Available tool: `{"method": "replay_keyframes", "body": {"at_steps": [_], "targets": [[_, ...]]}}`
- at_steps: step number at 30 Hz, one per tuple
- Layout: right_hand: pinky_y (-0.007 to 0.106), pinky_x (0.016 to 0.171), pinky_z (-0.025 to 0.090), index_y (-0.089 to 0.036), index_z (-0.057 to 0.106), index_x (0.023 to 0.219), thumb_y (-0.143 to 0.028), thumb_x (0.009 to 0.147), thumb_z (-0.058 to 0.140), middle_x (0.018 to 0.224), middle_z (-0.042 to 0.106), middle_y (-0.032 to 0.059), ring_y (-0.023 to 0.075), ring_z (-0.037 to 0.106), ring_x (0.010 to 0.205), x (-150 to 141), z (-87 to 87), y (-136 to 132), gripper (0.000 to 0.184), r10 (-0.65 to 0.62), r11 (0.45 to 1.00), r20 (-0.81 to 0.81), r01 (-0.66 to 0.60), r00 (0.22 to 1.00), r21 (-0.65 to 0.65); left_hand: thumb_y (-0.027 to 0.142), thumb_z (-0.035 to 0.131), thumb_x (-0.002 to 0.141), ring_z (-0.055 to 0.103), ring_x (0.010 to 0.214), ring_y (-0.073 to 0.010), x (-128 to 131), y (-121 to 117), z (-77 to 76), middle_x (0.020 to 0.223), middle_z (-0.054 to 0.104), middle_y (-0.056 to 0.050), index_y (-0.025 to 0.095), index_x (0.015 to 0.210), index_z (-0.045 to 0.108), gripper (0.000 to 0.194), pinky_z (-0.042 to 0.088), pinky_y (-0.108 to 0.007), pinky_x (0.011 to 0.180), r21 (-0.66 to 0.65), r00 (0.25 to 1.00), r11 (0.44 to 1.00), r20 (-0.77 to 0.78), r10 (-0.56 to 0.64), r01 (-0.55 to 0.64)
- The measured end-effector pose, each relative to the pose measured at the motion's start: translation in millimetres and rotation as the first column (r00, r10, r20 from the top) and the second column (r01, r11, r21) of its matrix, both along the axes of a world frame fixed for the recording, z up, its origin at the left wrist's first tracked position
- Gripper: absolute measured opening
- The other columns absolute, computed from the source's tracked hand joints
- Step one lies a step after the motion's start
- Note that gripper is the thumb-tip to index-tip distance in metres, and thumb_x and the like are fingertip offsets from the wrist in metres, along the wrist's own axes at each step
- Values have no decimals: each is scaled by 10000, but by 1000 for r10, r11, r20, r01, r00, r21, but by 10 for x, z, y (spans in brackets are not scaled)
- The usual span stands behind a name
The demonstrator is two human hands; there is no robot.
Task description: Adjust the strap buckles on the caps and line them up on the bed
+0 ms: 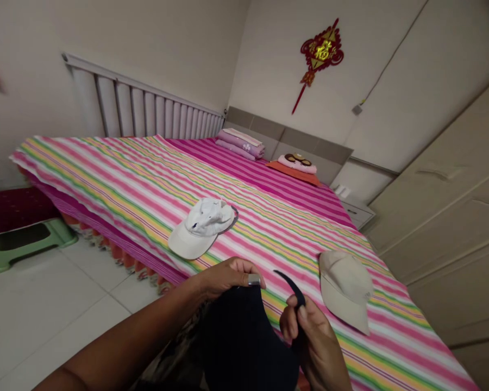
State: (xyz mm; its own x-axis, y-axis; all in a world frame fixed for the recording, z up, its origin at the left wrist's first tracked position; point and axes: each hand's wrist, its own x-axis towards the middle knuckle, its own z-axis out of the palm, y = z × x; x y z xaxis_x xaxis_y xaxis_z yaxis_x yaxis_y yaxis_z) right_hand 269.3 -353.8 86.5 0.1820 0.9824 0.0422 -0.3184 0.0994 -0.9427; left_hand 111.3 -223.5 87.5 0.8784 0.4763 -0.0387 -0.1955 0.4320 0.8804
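A dark cap point(244, 336) is close to me at the bottom of the head view, its back opening turned upward. My left hand point(236, 273) pinches one side of that opening, where a silver buckle point(254, 279) shows by the thumb. Between thumb and fingers, my right hand point(305, 320) grips the cap's loose strap point(290, 283), whose free end curves up to the left. Strap and buckle are apart. Beyond my left hand a white cap point(204, 225) lies on the bed, brim toward me. To the right of my right hand rests a beige cap point(346, 285).
The bed has a striped sheet point(118, 174). Folded purple bedding point(238, 144) and a pink pillow point(297, 163) lie by the headboard point(285, 136). A green stool point(28, 244) stands left, a wardrobe point(452, 217) right, and a radiator point(138, 106) along the wall.
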Motion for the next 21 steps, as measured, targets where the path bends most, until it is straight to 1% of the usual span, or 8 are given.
{"method": "replay_keyframes", "body": {"at_steps": [3,4,7,9,14,18,20,21], "targets": [[177,383,222,-197,569,867,-375,805,515,459,413,-59,59,298,395,-83,61,57,196,7,998,118,0,993,-59,274,662,670,441,425,-28,33,-32,-32,554,555,6,94,759,658,202,311,-136,427,-14,997,997,-28,-74,73],[174,384,225,-198,568,882,-371,799,527,472,414,-62,56,293,399,-112,81,83,196,12,998,184,0,983,-65,271,661,670,453,439,-30,44,-44,-41,572,566,1,93,759,657,199,324,-138,441,-20,996,996,-32,-87,87],[181,470,329,-206,562,966,-334,740,608,613,498,-38,73,404,505,-196,118,161,264,16,999,398,1,917,-42,251,675,643,512,524,-52,69,-72,-63,649,600,-20,88,756,655,200,381,-155,530,-39,991,991,-20,-131,130],[202,528,372,-201,560,988,-321,732,612,698,542,-15,101,460,585,-240,106,195,288,-6,999,510,25,860,-30,242,692,610,526,551,-62,77,-82,-75,655,603,-22,84,738,653,207,394,-165,563,-47,987,986,-11,-160,159],[237,579,420,-190,552,982,-341,784,531,723,593,6,145,527,632,-267,13,196,249,-76,996,619,90,782,10,229,696,587,521,516,-64,77,-91,-97,641,604,-16,90,758,651,225,376,-163,522,-82,988,985,-18,-154,152],[251,683,429,-203,560,1035,-311,802,509,841,633,32,178,582,757,-237,-10,169,261,-135,991,747,81,651,109,202,690,591,531,516,-76,98,-103,-120,637,610,-25,84,735,641,193,394,-180,538,-95,989,984,8,-150,150],[244,636,432,-200,562,1047,-316,806,501,797,639,28,174,588,695,-223,-5,161,275,-156,988,787,100,597,120,186,703,575,550,556,-85,116,-107,-142,675,618,-32,90,754,630,216,408,-190,572,-102,994,989,47,-101,106],[242,614,433,-198,561,1047,-324,807,497,770,639,24,169,586,662,-218,-1,160,278,-162,987,793,113,587,118,185,710,569,557,583,-89,125,-109,-153,705,622,-35,97,783,625,247,411,-193,587,-101,995,992,78,-65,73]]}}
